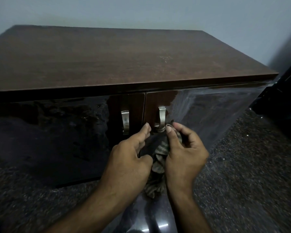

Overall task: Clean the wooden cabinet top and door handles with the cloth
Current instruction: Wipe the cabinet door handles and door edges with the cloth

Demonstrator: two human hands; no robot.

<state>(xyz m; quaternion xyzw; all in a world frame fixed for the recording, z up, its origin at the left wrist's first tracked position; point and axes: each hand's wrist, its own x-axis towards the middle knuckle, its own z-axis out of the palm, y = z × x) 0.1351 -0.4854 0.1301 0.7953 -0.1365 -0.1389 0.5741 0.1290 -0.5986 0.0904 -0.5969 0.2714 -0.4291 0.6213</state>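
Currently, at the cabinet front:
Left hand: the left hand (130, 158) is curling loosely beside the cloth (160, 158), fingertips resting against the seam between the two doors; whether it is pinching the cloth cannot be told.
Right hand: the right hand (185, 153) is gripping the cloth, thumb and forefinger pressing its upper end against the foot of the right door handle (162, 117).
Cloth: it is hanging in a bunched strip between the two hands, down the right door.
Left door handle (125, 121): it is sitting just beside the seam, untouched.
Cabinet top (107, 59): bare dark wood, its front edge overhanging the doors.
Right door (208, 111): smeared with pale streaks.
Open room: speckled floor (250, 174) is lying clear to the right; a dark object (282, 91) is standing near the cabinet's right corner.
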